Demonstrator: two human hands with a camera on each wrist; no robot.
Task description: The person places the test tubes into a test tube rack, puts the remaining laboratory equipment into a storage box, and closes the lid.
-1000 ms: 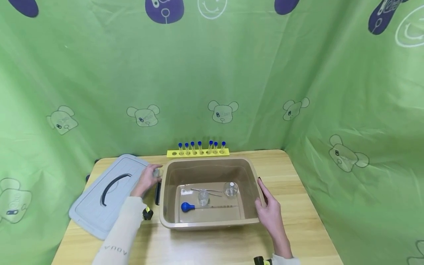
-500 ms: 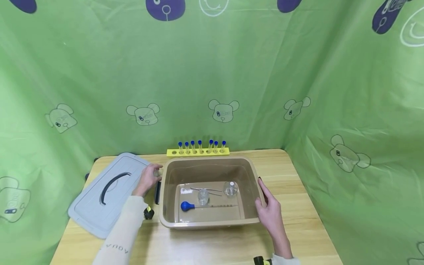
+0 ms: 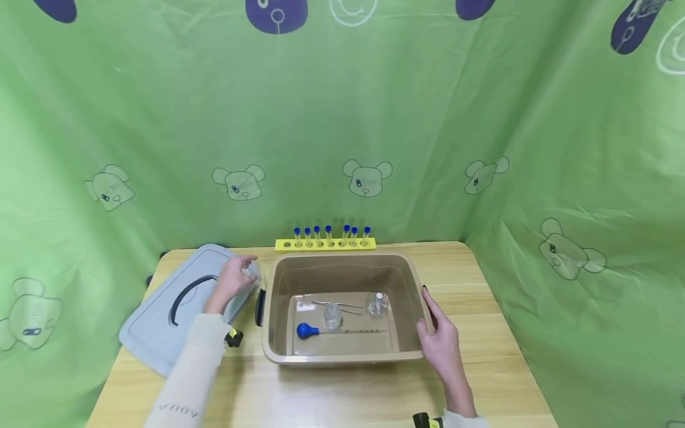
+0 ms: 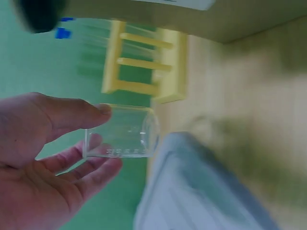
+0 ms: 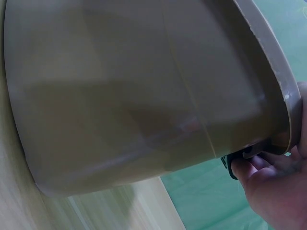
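Note:
My left hand (image 3: 231,279) pinches a small clear beaker (image 4: 128,130) between thumb and fingers. Printed graduations show on its wall in the left wrist view, where it appears lying sideways. The hand is just left of the brown plastic bin (image 3: 342,358), over the far end of the grey lid (image 3: 155,333). My right hand (image 3: 441,342) grips the bin's right side by its rim and black latch (image 5: 235,165). Inside the bin lie a blue-bulbed pipette (image 3: 307,330), a small clear glass vessel (image 3: 333,316), a round flask (image 3: 377,304) and thin rods (image 3: 337,305).
Behind the bin stands a yellow rack (image 3: 325,244) with several blue-capped test tubes. The wooden table (image 3: 481,368) ends at a green curtain (image 3: 321,107) at the back and sides. A black handle (image 3: 260,307) sticks out from the bin's left side.
The left hand has drawn a little to the left, away from the bin's edge, with the beaker in it. The right hand keeps its hold on the bin. The head view has shifted slightly.

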